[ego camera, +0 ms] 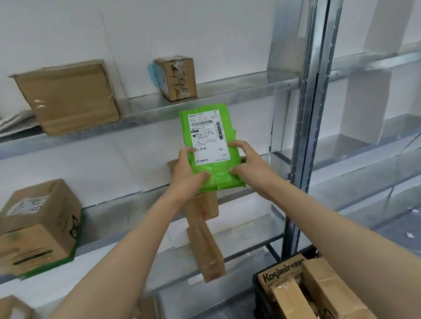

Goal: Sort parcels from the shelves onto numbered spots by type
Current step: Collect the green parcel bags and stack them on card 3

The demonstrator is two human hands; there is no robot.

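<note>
Parcels [29,228] make up most of what the pictures show, and by my reading the bulk of them are not yet sorted. On the metal shelves [222,95] a flat carton [68,98] leans on the upper level with white mailers [7,128] beside it, and a small taped box [177,77] stands further along. A narrow box [206,252] stands on end on a lower level. Centre frame, a green parcel [214,164] with a white shipping label is held upright in the air in front of the middle shelf, clear of every surface. The left hand [185,172] grips its lower left edge, fingers [202,177] curled onto the green wrap. The right hand [247,161] grips the lower right edge the same way, fingers [237,144] reaching onto the label. So one soft mailer is picked and looks to be under check for its type. At lower right a black crate [258,296] holds several cartons. Whether those count as sorted I cannot tell. No numbered spot is in view, so placing this parcel, and clearing the rest, looks to lie ahead.
</note>
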